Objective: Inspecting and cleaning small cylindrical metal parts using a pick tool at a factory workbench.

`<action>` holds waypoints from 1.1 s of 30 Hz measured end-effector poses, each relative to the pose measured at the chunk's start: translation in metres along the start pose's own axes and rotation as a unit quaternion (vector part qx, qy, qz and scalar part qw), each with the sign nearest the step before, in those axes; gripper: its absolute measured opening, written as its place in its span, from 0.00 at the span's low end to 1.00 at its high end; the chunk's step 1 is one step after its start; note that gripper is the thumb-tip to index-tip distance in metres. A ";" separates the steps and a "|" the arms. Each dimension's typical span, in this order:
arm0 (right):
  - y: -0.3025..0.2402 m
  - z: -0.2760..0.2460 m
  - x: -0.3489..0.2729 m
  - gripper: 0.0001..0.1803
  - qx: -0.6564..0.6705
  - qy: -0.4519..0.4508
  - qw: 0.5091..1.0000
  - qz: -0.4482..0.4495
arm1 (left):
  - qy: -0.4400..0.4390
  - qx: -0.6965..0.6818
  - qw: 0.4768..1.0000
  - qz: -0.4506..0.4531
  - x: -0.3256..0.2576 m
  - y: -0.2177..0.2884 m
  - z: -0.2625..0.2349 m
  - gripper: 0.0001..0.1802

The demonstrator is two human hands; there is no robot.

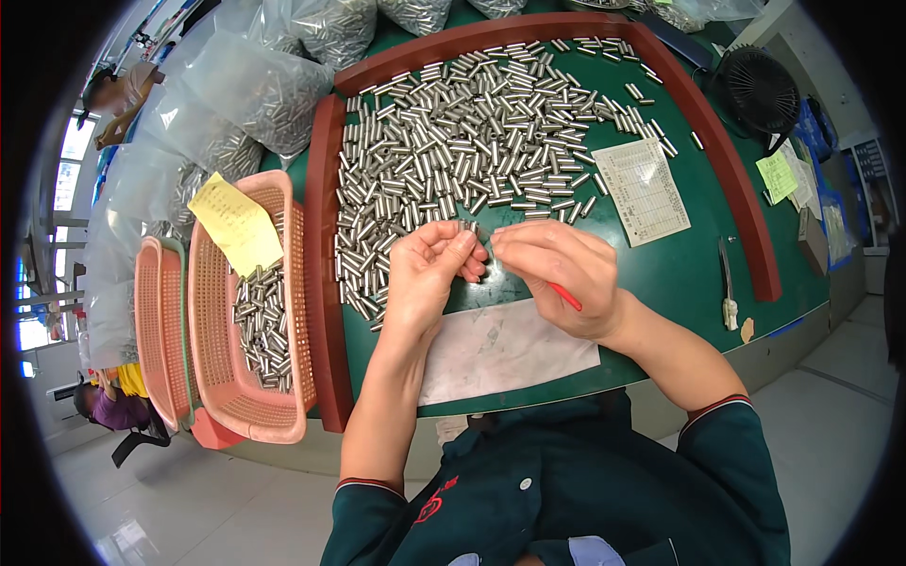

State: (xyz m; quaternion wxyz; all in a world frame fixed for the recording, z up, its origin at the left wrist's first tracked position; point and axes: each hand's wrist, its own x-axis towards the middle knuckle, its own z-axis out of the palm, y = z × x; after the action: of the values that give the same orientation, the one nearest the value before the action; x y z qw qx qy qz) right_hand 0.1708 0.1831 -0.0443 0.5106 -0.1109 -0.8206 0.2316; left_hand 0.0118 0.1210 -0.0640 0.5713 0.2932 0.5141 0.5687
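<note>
My left hand [427, 269] is closed, pinching a small shiny metal pin [468, 226] between thumb and fingers. Close beside it, my right hand [566, 269] has its fingers pinched together, nearly meeting the left fingertips. A thin red stick-like tool [565, 296] pokes out of the right palm; its other end is hidden by the fingers, so I cannot tell its kind. Just beyond both hands spreads a large heap of loose metal pins [462, 137] on the green tabletop [675, 274]. Under my wrists lies a smudged white sheet [510, 354].
A dark red wooden frame [327, 236] borders the heap. At left stand a pink basket [212, 377] with pins and a yellow note [236, 222], another pink basket [156, 321], and bulging plastic bags [269, 90]. A printed card [642, 191], a knife-like tool [726, 283] and a black fan [758, 90] are at right.
</note>
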 end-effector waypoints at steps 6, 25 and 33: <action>0.001 -0.007 -0.002 0.14 0.011 0.025 1.000 0.007 | -0.005 -0.013 1.000 -0.011 -0.003 0.006 0.008 0.06; 0.003 -0.006 -0.012 0.15 -0.005 0.009 0.999 -0.042 | 0.034 0.094 0.994 0.046 -0.007 0.004 0.019 0.07; -0.003 -0.004 -0.008 0.11 -0.081 0.017 0.996 -0.041 | 0.037 0.183 0.977 0.099 -0.010 0.002 0.022 0.07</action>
State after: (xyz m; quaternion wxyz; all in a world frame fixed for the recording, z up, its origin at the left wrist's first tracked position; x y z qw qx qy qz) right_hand 0.1784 0.1777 -0.0475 0.5227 -0.1215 -0.8319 0.1414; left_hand 0.0335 0.1173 -0.0527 0.4289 0.4210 0.5989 0.5292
